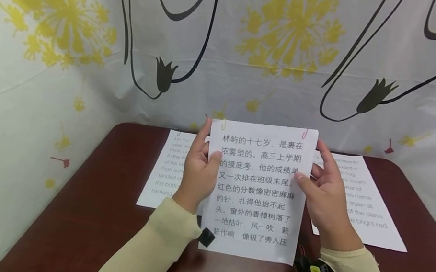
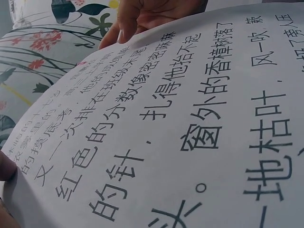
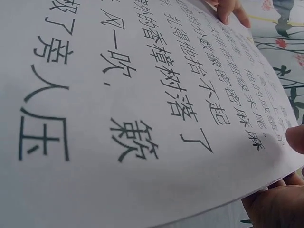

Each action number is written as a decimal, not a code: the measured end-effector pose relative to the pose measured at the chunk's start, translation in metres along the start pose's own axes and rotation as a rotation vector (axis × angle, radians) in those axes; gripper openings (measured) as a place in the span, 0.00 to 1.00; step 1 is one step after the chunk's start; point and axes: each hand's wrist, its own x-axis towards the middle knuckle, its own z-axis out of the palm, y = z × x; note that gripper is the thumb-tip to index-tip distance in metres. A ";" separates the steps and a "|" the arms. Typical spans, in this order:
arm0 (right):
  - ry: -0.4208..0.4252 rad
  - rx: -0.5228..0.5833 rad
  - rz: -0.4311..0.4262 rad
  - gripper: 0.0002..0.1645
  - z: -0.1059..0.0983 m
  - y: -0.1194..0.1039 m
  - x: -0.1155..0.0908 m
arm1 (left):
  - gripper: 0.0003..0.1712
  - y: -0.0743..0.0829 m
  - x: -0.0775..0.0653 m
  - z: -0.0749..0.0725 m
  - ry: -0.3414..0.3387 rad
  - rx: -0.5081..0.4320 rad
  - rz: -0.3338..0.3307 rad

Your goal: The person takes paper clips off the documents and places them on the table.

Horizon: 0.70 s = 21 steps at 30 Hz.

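Note:
Both hands hold up a white sheet of paper (image 1: pixel 255 201) printed with large Chinese text, raised above the table and facing the head camera. My left hand (image 1: pixel 200 169) grips its left edge, thumb on the front and the other fingers behind. On the right edge my right hand (image 1: pixel 328 194) pinches it the same way. A yellow paper clip (image 1: pixel 223 124) sits at the sheet's top left and a pink paper clip (image 1: pixel 304 133) at its top right. In the left wrist view the printed sheet (image 2: pixel 156 128) curves across most of the picture.
Behind the raised sheet, a page with English text (image 1: pixel 151 192) lies on the dark red-brown table (image 1: pixel 99 212) at left, and another English page (image 1: pixel 376 232) lies at right. A small red clip (image 1: pixel 302 251) shows near the right wrist. A flower-patterned curtain (image 1: pixel 224 49) hangs behind the table.

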 end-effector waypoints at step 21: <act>0.071 -0.081 -0.040 0.43 -0.006 -0.015 0.017 | 0.43 -0.001 -0.002 0.004 0.025 0.074 0.015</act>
